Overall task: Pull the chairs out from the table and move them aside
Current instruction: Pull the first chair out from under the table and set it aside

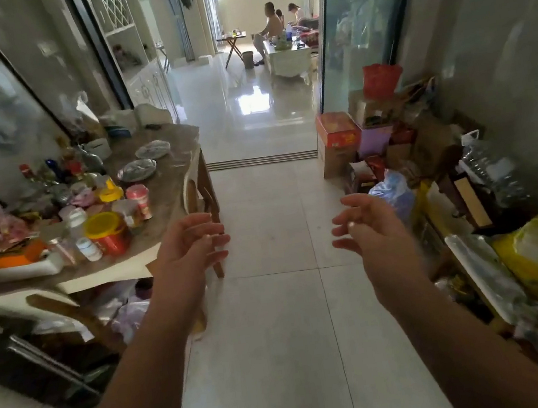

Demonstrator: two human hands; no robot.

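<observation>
Head view: two empty hands (190, 246) (367, 224), one chair (202, 192)

1. Both bare forearms reach forward from the bottom of the view, out over the pale glossy tiled floor (277, 323).
2. The left hand (187, 246) hangs above the floor, palm turned inward, fingers spread and curled, gripping nothing.
3. The right hand (367, 224) mirrors it at the same height, palm facing the left one, fingers loosely bent, empty.
4. The hands are well apart.
</observation>
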